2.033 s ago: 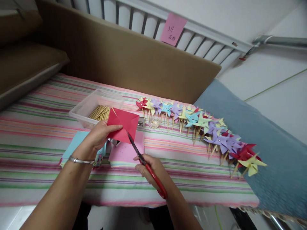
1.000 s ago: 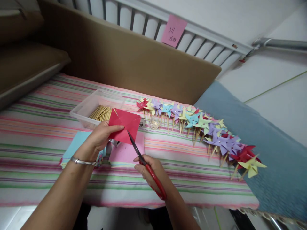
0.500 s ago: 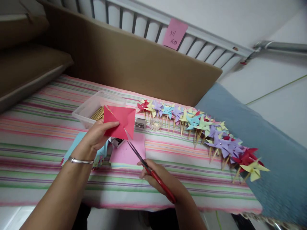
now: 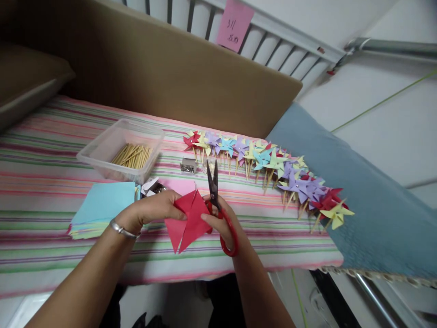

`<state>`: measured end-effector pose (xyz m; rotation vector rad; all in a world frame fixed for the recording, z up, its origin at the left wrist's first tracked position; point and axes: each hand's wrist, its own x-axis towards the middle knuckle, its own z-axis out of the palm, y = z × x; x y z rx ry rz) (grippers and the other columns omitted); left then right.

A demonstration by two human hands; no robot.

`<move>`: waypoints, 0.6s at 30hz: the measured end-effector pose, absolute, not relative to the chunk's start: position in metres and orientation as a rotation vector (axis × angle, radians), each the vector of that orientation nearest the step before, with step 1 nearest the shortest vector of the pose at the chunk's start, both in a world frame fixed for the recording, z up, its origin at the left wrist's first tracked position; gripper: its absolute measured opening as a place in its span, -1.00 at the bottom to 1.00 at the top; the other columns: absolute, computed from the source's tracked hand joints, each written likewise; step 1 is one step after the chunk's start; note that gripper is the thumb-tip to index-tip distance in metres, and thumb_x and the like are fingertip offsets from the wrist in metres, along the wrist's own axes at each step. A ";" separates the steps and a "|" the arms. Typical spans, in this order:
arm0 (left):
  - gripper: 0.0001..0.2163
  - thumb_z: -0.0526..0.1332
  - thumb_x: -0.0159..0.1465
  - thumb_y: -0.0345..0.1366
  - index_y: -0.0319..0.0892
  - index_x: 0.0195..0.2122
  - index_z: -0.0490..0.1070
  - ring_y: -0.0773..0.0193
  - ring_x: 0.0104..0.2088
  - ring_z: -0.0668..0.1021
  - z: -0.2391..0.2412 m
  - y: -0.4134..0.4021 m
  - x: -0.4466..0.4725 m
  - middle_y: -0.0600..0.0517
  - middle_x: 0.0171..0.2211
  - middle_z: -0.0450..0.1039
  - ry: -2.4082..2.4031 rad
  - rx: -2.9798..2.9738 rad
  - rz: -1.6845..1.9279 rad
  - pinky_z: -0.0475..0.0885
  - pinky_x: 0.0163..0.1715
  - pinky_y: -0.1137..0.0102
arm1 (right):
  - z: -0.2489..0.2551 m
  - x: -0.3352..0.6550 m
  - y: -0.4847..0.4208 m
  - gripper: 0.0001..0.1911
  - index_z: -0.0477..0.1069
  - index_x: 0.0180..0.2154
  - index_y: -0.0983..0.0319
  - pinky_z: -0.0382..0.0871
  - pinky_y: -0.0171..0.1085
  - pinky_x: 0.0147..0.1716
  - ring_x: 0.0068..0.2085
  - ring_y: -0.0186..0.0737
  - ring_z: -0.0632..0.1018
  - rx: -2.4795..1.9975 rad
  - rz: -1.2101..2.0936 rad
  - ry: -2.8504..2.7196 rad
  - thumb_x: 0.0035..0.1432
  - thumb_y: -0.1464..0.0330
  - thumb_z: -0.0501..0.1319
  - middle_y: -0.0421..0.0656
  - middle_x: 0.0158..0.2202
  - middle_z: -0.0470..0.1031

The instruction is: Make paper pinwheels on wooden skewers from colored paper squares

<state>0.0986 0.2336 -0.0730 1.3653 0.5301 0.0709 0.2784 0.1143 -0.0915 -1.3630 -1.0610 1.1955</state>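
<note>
Between my hands is a square of red paper, turned cornerwise, with slits running in from two opposite corners. My left hand pinches its left side, thumb on top. My right hand has the red-handled scissors around its fingers, blades slightly apart and pointing away from me; its thumb also touches the paper's right side. Behind my left hand lie a stack of coloured paper squares, light blue on top, and a small white box of dark bits. A pink sheet is partly hidden behind the red paper.
A clear plastic box holds wooden sticks. Near it stands a small box of metal pins. Finished paper pinwheels line the right side of the striped cloth. A brown board stands at the back.
The red paper has come down nearer to me and turned cornerwise. My right hand has moved up to it, and the scissors now point away from me. The view has shifted.
</note>
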 end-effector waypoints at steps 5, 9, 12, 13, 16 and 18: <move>-0.85 0.38 -0.03 -0.26 -0.24 -0.48 0.54 0.34 -0.57 0.45 -0.076 0.235 0.103 0.03 -0.55 0.52 0.606 1.200 0.195 0.32 -0.50 0.46 | -0.093 0.274 0.118 -0.66 0.26 -0.13 0.18 0.21 -0.41 -0.66 -0.61 -0.43 0.33 -1.327 1.105 -1.008 0.00 0.40 0.23 -0.33 -0.49 0.32; -0.79 0.37 0.04 -0.19 -0.26 -0.43 0.54 0.34 -0.51 0.49 -0.081 0.231 0.113 -0.03 -0.48 0.55 0.638 0.938 0.463 0.34 -0.47 0.48 | -0.090 0.271 0.121 -0.69 0.25 -0.13 0.18 0.26 -0.39 -0.66 -0.62 -0.42 0.35 -1.223 0.933 -0.881 0.04 0.37 0.21 -0.33 -0.48 0.30; -0.75 0.38 0.03 -0.20 -0.27 -0.33 0.55 0.25 -0.40 0.55 -0.087 0.219 0.126 -0.09 -0.38 0.58 0.597 0.808 0.531 0.41 -0.36 0.42 | -0.091 0.268 0.124 -0.70 0.26 -0.14 0.18 0.28 -0.38 -0.66 -0.63 -0.44 0.34 -1.199 0.821 -0.791 0.04 0.38 0.21 -0.34 -0.48 0.26; -0.74 0.39 0.03 -0.22 -0.29 -0.31 0.55 0.22 -0.38 0.57 -0.089 0.215 0.131 -0.11 -0.36 0.58 0.591 0.799 0.535 0.43 -0.32 0.40 | -0.092 0.268 0.125 -0.69 0.26 -0.14 0.17 0.28 -0.38 -0.67 -0.64 -0.45 0.34 -1.199 0.801 -0.763 0.04 0.38 0.22 -0.35 -0.47 0.25; -0.69 0.40 0.00 -0.27 -0.30 -0.24 0.54 0.18 -0.33 0.59 -0.095 0.205 0.141 -0.13 -0.33 0.59 0.630 0.793 0.604 0.44 -0.26 0.36 | -0.096 0.265 0.126 -0.68 0.26 -0.11 0.16 0.30 -0.37 -0.66 -0.61 -0.44 0.36 -1.207 0.777 -0.743 0.05 0.38 0.22 -0.34 -0.44 0.25; -0.69 0.41 -0.03 -0.30 -0.29 -0.25 0.54 0.18 -0.34 0.59 -0.098 0.205 0.143 -0.12 -0.32 0.60 0.691 0.782 0.680 0.45 -0.26 0.35 | -0.098 0.263 0.126 -0.69 0.27 -0.11 0.16 0.31 -0.37 -0.64 -0.59 -0.42 0.37 -1.220 0.792 -0.778 0.07 0.37 0.22 -0.32 -0.43 0.28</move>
